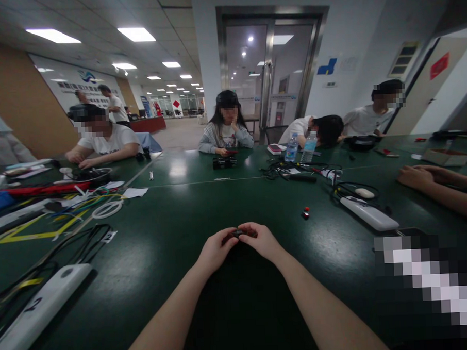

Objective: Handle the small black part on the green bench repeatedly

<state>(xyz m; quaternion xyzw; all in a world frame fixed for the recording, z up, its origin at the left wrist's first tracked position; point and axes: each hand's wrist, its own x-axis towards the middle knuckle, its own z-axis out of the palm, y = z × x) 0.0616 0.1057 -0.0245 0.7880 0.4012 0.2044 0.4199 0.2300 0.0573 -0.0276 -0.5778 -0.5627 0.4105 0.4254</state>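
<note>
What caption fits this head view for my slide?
Both hands, left hand and right hand, pinch a small dark part over a green table.

an open office hall: a long dark green counter [188,197] strewn with black cables [283,168], people seated around it, a panelled ceiling with strip lights [136,34], and glass double doors [270,75] behind.

"2" on white tag [109,236]

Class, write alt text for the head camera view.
Two bare hands, left hand and right hand, meet over a dark green table, pinching a small dark object. Other people sit around the table amid cables and water bottles.
</note>
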